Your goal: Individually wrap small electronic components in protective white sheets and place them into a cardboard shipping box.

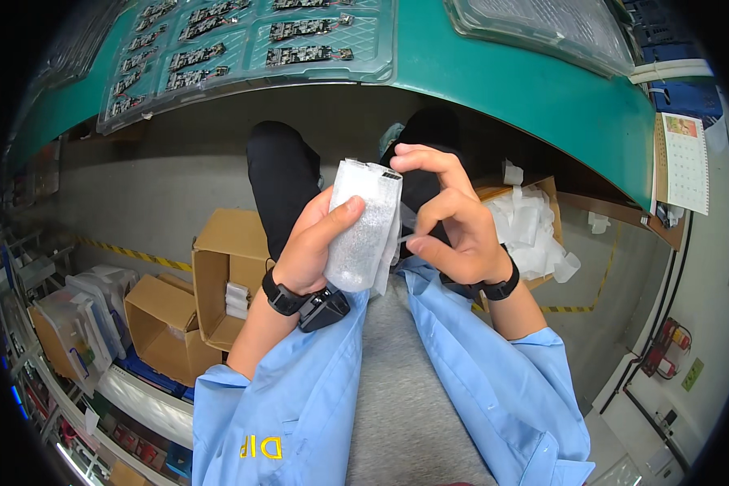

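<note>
In front of my lap, my left hand (306,243) grips a bundle of white bubble-wrap pouches (360,243), thumb across its front. Dark edges of what lies inside show at the bundle's top end; the rest is covered. My right hand (466,231) is at the bundle's right side. Its thumb and a finger pinch a thin translucent strip (407,238) that runs to the bundle, and its index finger reaches the top right corner. I cannot make out whether the strip is a band or tape.
On the green bench (462,81), a clear tray (373,69) holds several small circuit boards. More clear trays (543,32) are stacked at the right. A carton of white pouches (526,227) stands right of my legs. Open cardboard boxes (211,267) are at the left, one with white rolls inside.
</note>
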`<state>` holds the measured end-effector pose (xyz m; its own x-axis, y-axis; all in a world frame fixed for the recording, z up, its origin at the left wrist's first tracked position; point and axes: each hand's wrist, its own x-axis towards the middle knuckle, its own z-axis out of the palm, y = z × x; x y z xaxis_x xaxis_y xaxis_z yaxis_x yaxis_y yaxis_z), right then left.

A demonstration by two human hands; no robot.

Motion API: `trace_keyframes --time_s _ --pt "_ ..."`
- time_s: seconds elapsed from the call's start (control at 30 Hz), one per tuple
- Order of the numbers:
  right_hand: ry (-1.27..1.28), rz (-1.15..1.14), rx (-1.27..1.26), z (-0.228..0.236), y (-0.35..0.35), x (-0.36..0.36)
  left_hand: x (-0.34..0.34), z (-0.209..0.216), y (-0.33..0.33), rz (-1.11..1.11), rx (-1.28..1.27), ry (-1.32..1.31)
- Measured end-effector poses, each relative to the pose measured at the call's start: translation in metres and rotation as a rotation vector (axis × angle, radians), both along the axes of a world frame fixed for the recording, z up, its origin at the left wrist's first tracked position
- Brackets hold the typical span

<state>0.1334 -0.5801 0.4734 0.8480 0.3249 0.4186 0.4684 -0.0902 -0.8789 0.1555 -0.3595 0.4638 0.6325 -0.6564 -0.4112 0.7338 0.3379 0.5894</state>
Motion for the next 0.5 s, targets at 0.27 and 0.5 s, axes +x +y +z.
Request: trace_keyframes --time_s 0.27,0.5 --pt "0.066 -0.207 0.048 -0.016 0.011 -0.014 -0.006 -0.004 -0.007 0.135 0.082 -0.076" --pt "0.144 -0.408 0.088 -0.034 0.023 -0.022 -0.011 -0.003 -0.015 0.257 0.207 -0.210"
